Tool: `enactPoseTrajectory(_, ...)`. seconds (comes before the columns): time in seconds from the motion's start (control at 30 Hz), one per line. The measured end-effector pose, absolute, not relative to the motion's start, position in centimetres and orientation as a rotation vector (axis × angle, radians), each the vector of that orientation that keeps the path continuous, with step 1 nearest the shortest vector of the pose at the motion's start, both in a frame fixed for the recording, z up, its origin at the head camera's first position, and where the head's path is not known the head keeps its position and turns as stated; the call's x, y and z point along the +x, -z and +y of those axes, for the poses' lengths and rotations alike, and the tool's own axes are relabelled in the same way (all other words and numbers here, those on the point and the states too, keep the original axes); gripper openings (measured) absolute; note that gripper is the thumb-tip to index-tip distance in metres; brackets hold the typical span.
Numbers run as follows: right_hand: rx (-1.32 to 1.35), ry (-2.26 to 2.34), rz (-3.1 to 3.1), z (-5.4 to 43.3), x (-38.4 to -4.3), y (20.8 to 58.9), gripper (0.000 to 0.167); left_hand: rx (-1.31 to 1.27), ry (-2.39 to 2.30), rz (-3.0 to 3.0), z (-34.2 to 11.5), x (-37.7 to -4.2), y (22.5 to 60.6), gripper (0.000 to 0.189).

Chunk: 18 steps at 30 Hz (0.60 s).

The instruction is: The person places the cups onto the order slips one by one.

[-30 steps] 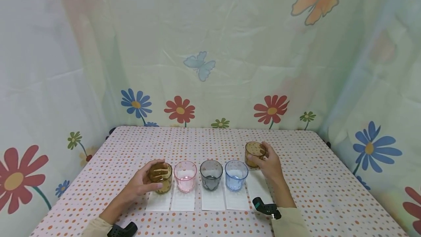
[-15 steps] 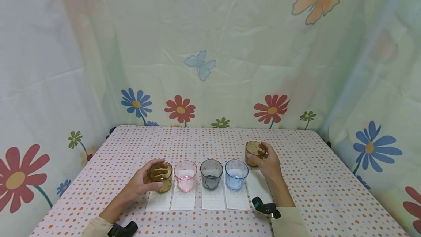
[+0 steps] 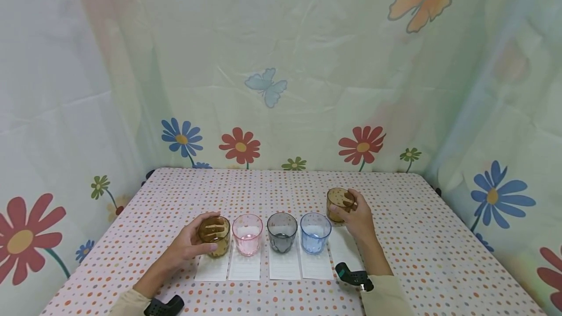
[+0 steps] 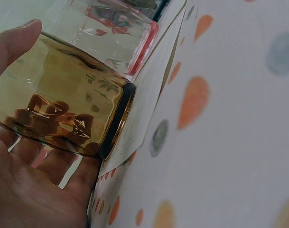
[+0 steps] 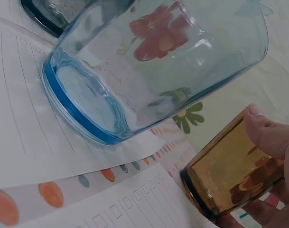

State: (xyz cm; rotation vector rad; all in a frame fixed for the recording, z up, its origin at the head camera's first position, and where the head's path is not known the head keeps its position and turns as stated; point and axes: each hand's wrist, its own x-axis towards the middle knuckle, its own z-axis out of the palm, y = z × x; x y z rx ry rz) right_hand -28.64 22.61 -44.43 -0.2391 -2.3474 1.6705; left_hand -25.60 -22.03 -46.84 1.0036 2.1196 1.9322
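Note:
At the left end of a row of glasses, my left hand point(image 3: 186, 242) grips an amber glass point(image 4: 63, 99), thumb on the near side and fingers behind. Its base is at a white paper sheet point(image 3: 211, 269). My right hand point(image 3: 362, 217) holds a second amber glass point(image 5: 229, 171) at the right, farther back than the row, close over the far end of another paper sheet point(image 3: 346, 246). Between the hands stand a pink glass point(image 3: 248, 240), a grey glass point(image 3: 282, 239) and a blue glass point(image 3: 315, 238), all upright with rims up.
Under the pink, grey and blue glasses lie lined paper sheets point(image 3: 244, 271) side by side. A dotted cloth point(image 3: 272, 191) covers the table. Behind it hangs a curtain point(image 3: 316, 62) with flowers and butterflies. Each wrist wears a black camera strap point(image 3: 354, 277).

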Motion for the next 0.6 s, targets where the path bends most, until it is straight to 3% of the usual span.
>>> enactPoseTrajectory(0.6, -0.263, -1.666, -2.321, 22.92, -28.51, 44.30, 0.083, 0.980, -1.916, 2.168, -22.11, -25.65, 46.87, 0.068)
